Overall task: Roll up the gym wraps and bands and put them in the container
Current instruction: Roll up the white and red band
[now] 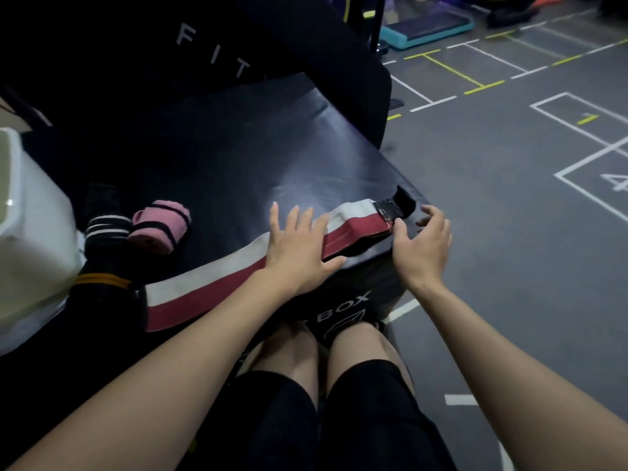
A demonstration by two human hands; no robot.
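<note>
Black vinyl plyo box (238, 171) is the work surface, padded top, person seated against its front edge. Flat and wide, so my read is it's used to lay each strap out straight before rolling.

White plastic container (30, 232) sits at the far left of the box top, touching the pile of wraps. That's the drop point, presumably kept within reach of the left arm.

Long red-and-white woven wrap (204, 290) lies stretched flat along the box's near edge, from the pile at left to the right corner, where it ends in a black tab with a shiny patch (390, 209). Not rolled yet.

Left hand (299, 249) lies palm down on the wrap about midway, fingers straight and spread, pressing, not gripping. Looks like it pins the strap so it stays taut and straight.

Right hand (421, 246) hovers at the tab end, fingers loosely curled, holding nothing. Thumb sits just beside the wrap's red end; fingertips (430, 212) are near the tab, contact can't be confirmed. Likely the start point for the roll.

Loose dark wraps, one with an orange stripe (102, 280), lie heaped between container and red strap, unrolled.

2 finished rolls sit on the box beside the container, not yet inside: pink roll with dark stripes (159, 226), black roll with white stripes (107, 229), touching each other.
</note>
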